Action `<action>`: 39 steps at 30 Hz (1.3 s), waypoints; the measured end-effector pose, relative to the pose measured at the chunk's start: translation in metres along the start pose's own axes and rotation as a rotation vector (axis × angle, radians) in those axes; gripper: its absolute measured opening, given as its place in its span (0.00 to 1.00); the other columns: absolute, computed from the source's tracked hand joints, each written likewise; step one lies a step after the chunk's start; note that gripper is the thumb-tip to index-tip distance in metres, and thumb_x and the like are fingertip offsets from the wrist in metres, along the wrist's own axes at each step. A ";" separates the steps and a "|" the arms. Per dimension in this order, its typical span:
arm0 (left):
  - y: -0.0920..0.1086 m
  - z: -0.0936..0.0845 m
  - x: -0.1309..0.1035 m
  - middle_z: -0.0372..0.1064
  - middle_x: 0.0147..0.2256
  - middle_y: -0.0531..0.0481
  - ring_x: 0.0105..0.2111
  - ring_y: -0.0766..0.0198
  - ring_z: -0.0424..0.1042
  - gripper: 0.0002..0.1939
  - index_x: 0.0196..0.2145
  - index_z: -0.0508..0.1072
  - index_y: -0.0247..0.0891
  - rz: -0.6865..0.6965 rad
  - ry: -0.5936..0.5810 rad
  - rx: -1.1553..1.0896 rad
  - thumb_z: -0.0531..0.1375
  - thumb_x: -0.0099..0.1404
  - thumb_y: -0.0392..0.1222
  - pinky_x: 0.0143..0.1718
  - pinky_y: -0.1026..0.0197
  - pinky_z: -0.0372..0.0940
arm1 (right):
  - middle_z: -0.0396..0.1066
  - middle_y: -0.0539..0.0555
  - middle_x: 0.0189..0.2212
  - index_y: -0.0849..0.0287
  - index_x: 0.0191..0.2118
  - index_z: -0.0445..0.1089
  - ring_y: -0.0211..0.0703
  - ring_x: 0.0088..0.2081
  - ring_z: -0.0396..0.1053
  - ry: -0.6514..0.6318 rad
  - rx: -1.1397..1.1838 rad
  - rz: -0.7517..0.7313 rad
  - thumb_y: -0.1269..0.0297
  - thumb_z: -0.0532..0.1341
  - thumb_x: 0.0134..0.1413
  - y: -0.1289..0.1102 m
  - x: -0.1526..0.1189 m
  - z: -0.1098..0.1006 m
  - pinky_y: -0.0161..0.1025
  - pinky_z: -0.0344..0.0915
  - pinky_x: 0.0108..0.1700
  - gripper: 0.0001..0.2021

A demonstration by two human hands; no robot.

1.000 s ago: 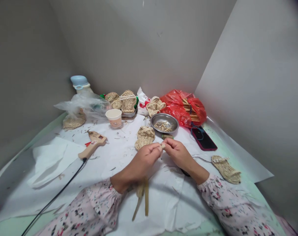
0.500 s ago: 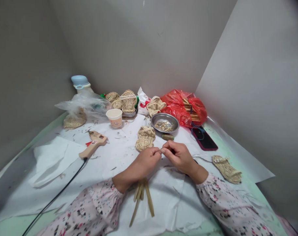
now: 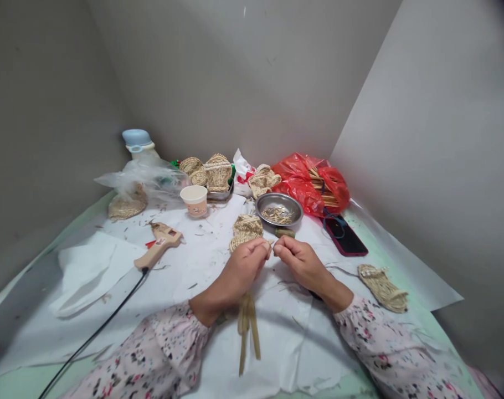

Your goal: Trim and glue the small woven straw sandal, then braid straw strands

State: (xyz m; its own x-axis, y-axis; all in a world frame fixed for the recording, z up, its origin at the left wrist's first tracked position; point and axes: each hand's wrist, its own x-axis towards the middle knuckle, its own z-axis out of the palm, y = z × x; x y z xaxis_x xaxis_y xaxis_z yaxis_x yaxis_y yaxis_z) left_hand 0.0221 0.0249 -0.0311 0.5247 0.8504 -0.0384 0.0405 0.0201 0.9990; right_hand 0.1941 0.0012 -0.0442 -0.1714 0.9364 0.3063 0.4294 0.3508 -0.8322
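My left hand [image 3: 247, 265] is closed in a pinch, and pale greenish straw strips [image 3: 247, 332] hang from beneath it. A short straw tip pokes out at its thumb. Close by on the right, a narrow gap apart, my right hand [image 3: 302, 265] is also closed with the fingertips pinched; whatever they hold is too small or hidden to make out. Just beyond the left hand lies a braided straw sole-shaped piece [image 3: 246, 226], partly covered by it. Behind the right hand stands a steel bowl [image 3: 260, 213] with straw clippings.
A glue gun [image 3: 163, 241] with its cord lies left. Farther back are a paper cup [image 3: 194, 202], a clear plastic bag [image 3: 148, 172], woven pieces [image 3: 219, 173] and a red bag [image 3: 293, 172] of straw. At right are a phone [image 3: 349, 238] and another braided piece [image 3: 382, 288].
My left hand has turned slightly, and its fingertips have parted from the right hand's. The hanging strips have swung right and bunched closer together.
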 end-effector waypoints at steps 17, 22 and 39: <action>0.004 0.005 -0.004 0.49 0.20 0.59 0.21 0.68 0.49 0.10 0.22 0.57 0.40 -0.027 -0.261 0.285 0.49 0.60 0.40 0.24 0.62 0.45 | 0.61 0.46 0.22 0.57 0.27 0.65 0.37 0.25 0.58 0.002 0.075 0.065 0.56 0.59 0.58 0.002 0.002 -0.005 0.35 0.56 0.30 0.12; 0.009 0.007 -0.006 0.46 0.18 0.61 0.18 0.71 0.43 0.12 0.26 0.60 0.40 -0.080 -0.173 -0.128 0.51 0.64 0.46 0.19 0.66 0.42 | 0.59 0.46 0.22 0.57 0.28 0.64 0.37 0.26 0.56 0.038 0.160 0.101 0.56 0.56 0.60 -0.001 0.004 -0.004 0.35 0.56 0.31 0.13; -0.012 0.002 0.005 0.47 0.17 0.61 0.16 0.71 0.46 0.13 0.28 0.64 0.39 0.004 0.198 -0.079 0.53 0.65 0.49 0.18 0.66 0.45 | 0.66 0.49 0.27 0.58 0.38 0.71 0.36 0.28 0.64 -0.008 0.143 0.025 0.71 0.53 0.58 0.001 -0.001 0.006 0.34 0.62 0.33 0.10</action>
State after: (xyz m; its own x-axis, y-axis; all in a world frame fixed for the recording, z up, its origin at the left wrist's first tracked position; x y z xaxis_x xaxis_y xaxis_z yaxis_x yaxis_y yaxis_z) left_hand 0.0257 0.0280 -0.0431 0.3472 0.9371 -0.0372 -0.0321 0.0516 0.9982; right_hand 0.1891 0.0009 -0.0479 -0.1694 0.9444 0.2819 0.3027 0.3221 -0.8970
